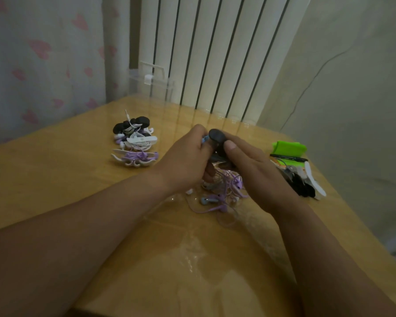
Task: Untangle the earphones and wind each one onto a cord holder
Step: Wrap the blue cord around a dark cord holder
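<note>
Over the table [78, 179] middle, left hand [188, 161] grip pinching a blue earphone [205, 139], right hand [256, 172] grip clamped on a black cord holder [217, 137], purple earphone tangle [226, 191] beneath, wound holders [135, 143] near the far left corner, clear box [151, 88] at the far edge, contents unclear.

Lower half of black cord holder [216, 137] hidden between left grip [188, 156] and right grip [256, 170]. Earphone tangle [224, 193] partly covered by both; cord count unreadable. Forearms [78, 225] run out of view. Black bits [303, 186] beyond right grip: too dim to identify.
</note>
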